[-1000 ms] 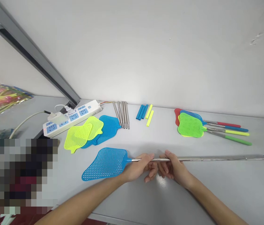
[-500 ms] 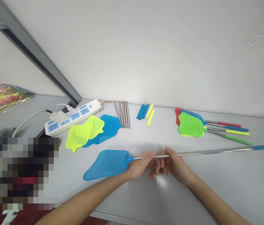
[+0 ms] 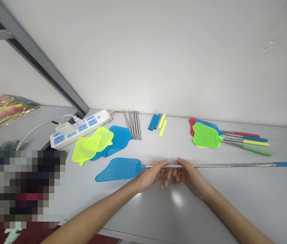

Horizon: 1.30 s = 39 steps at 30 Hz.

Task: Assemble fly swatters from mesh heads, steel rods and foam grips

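Observation:
A blue fly swatter (image 3: pixel 120 169) with a long extended metal rod lies across both hands, its mesh head to the left and its blue grip to the far right. My left hand (image 3: pixel 156 173) is closed around the rod near the head, thumb on top. Close beside it, my right hand (image 3: pixel 185 171) pinches the same rod, also with the thumb above and fingers curled below. Farther back on the right lie several assembled fly swatters (image 3: pixel 207 135) in green, yellow, blue and red, their rods short.
Loose yellow swatter heads (image 3: pixel 86 147) and blue swatter heads (image 3: pixel 119 140) overlap at left. Behind them are a power strip (image 3: pixel 82 128) with plugs, metal rods (image 3: pixel 135 125), blue tubes (image 3: pixel 154 122) and yellow tubes (image 3: pixel 163 128). Packaged items (image 3: pixel 6 108) lie far left. A wall (image 3: pixel 171 61) stands behind.
The swatter has turned slightly: its head is a little higher and looks narrower, while the grip end sits lower. My hands have moved slightly apart along the rod.

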### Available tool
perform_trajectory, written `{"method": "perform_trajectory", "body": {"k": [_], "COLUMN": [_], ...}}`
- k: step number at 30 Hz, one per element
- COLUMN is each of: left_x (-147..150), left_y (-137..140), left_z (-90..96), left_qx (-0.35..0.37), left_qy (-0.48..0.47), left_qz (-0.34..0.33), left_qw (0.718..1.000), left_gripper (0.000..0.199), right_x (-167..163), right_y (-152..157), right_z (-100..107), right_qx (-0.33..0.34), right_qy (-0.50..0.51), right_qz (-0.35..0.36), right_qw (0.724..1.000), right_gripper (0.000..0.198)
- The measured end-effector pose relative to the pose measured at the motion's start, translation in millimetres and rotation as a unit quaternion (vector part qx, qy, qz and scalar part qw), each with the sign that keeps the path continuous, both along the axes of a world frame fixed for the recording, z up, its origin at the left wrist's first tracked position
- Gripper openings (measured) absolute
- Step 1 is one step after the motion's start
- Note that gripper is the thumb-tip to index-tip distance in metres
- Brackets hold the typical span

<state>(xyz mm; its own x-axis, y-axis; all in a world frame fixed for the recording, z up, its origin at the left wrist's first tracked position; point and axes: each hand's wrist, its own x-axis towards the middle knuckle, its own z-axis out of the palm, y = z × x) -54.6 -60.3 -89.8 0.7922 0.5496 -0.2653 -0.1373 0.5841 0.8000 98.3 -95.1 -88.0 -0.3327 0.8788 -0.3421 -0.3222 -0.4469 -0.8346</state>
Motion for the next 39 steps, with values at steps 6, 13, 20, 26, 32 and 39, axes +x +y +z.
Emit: {"method": "perform_trajectory", "body": {"k": [6,13,20,26,32,39], "left_x": [0,-1,-1,-3,-4,-2], "left_y": [0,-1,0,4,6,3], "left_z": [-0.9,1.4,3.3,0.6,0.7,-0.2], "left_qx": [-0.016,-0.037,-0.048,-0.068,-0.059,-0.036], "left_qy": [0.006,0.002,0.002,0.001,-0.018,-0.003], "left_qz": [0.018,0.038,0.045,0.077,0.124,0.166], "left_qw": [1.0,0.999,0.998,0.995,0.99,0.986], "left_gripper": [0.048,0.044,0.041,0.044,0.046,0.057], "right_x": [-1,0,4,11,16,16], "right_y": [2,3,6,7,10,10], "right_z": [2,5,10,8,5,5], "right_qx": [0.0,-0.011,-0.015,-0.014,-0.015,-0.009], "right_qy": [-0.011,-0.057,-0.12,-0.105,-0.056,-0.062], "right_qz": [-0.001,-0.015,-0.038,-0.067,-0.097,-0.092], "right_qw": [1.0,0.998,0.992,0.992,0.994,0.994], "right_gripper": [0.043,0.041,0.039,0.036,0.034,0.033]}}
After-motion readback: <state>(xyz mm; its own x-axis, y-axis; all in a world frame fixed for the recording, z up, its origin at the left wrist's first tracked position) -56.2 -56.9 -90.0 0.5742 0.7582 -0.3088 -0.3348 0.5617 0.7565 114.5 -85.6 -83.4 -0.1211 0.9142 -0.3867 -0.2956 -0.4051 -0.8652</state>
